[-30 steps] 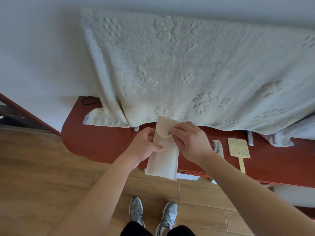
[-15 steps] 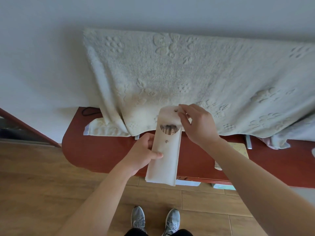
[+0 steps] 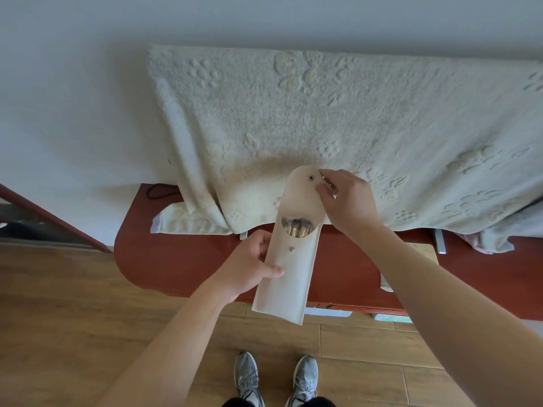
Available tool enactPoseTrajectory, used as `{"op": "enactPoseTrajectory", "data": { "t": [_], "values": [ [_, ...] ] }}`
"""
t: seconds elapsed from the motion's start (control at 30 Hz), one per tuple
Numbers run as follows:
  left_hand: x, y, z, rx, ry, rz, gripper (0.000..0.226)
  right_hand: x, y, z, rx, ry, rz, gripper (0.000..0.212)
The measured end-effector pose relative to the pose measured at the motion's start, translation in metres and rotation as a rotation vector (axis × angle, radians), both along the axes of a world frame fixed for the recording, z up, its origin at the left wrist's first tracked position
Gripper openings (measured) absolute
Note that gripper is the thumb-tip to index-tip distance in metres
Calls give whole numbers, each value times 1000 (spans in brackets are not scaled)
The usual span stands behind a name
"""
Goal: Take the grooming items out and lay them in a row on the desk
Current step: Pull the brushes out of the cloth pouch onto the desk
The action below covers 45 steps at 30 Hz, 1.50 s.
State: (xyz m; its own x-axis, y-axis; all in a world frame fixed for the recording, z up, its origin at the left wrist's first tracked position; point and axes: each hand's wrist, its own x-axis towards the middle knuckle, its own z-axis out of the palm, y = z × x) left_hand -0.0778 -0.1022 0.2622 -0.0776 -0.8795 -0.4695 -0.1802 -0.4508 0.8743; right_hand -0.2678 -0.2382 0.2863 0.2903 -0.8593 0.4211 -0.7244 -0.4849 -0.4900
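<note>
Over the near edge of the red-brown desk [image 3: 176,259], a person is holding a cream fabric pouch [image 3: 289,277] up in the air, clear of the desktop and tilting a little, with its mouth pointing away towards the wall. The left hand [image 3: 249,265] is gripping the pouch around its middle, with the fingers wrapping behind it and the thumb lying across the front, just below a small metal snap. The right hand [image 3: 346,201] is pinching the right edge of the rounded flap [image 3: 302,189] between thumb and forefinger and is holding it lifted open; the remaining fingers are curling loosely. A second snap is showing near the flap's tip. Inside the open mouth, a cluster of brushes [image 3: 298,226] is sitting tucked in the pouch, with only the ends showing.

Behind the hands, a large cream towel [image 3: 323,121] with raised paw prints is hanging down the wall and bunching onto the far side of the desk. To the right, a pale comb [image 3: 386,282] is lying on the desk, partly hidden by the right forearm, and a corner of a pale yellow flat item [image 3: 424,248] is peeking out just beyond it. Down below, grey trainers [image 3: 246,377] are standing on the wooden floor.
</note>
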Motion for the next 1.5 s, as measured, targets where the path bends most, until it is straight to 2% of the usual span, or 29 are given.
{"op": "enactPoseTrajectory", "data": {
  "t": [0.13, 0.33, 0.5, 0.7, 0.8, 1.1, 1.5],
  "values": [
    [2, 1, -1, 15, 15, -4, 49, 2, 2, -1, -14, 10, -1, 9],
    [7, -4, -3, 39, 32, 68, 48, -5, 11, -1, -39, -2, 5, 25],
    [13, -8, -4, 47, 17, 96, 48, -9, 28, -10, -101, 101, 146, 24],
    [10, -9, -3, 33, 8, 70, 48, 4, 40, -19, -30, 195, 260, 21],
    [11, -7, -2, 21, -5, 56, 47, 8, 40, -20, 12, 203, 251, 22],
    [16, -8, -4, 25, -23, 10, 49, 17, 36, -20, 152, 136, 222, 3],
    [22, -3, -10, 118, -74, -25, 46, 7, 5, -3, 137, -17, -17, 4]
  ]
}}
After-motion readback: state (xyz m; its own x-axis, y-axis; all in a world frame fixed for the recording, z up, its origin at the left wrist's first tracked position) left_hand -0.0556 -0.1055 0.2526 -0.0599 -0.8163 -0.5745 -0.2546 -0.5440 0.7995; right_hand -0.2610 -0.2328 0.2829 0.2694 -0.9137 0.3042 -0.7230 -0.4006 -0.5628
